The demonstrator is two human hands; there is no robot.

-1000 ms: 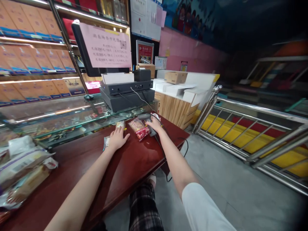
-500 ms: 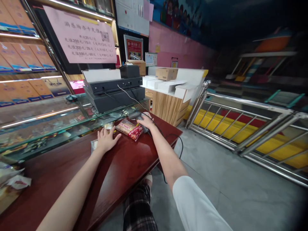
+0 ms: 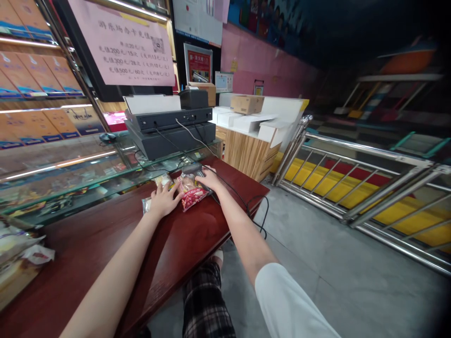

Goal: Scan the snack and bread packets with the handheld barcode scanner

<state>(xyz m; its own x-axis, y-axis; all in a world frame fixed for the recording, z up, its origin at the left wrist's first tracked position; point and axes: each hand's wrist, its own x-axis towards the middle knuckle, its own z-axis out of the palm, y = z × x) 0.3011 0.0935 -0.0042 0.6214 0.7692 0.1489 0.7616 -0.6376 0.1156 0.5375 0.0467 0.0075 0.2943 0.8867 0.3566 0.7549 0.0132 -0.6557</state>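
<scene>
Nearest to the camera are a plaid trouser leg (image 3: pixel 207 305) and, on the right, a white sleeve (image 3: pixel 289 300). Both forearms reach across the dark red table (image 3: pixel 197 244). At the left edge of this table lie some wrapped packs (image 3: pixel 16 249), well apart from the hands.

Farther along, the left hand (image 3: pixel 162 201) is palm down with fingers spread; this grip looks open and closed around nothing. Its fingers lie over or just at a pale small packet (image 3: pixel 163 179), and a clear packet (image 3: pixel 146 204) shows beside it. Its thumb side is at the left edge of the red snack packet (image 3: pixel 193 197), which lies on the table between the two hands. The right hand (image 3: pixel 210 180) has bent fingers at the other side of this packet, close to a grey object (image 3: pixel 192 168); whether its grip pinches anything, I cannot tell.

I judge that the step in hand is handling the red snack packet from both sides. The next move, in my opinion, calls for light fingers on its soft wrapper, and care with the black cable (image 3: pixel 262 220) near the right forearm.

Behind stand a glass case (image 3: pixel 84 173), a dark machine (image 3: pixel 172 122) and, farther, a cardboard box (image 3: pixel 246 104).
</scene>
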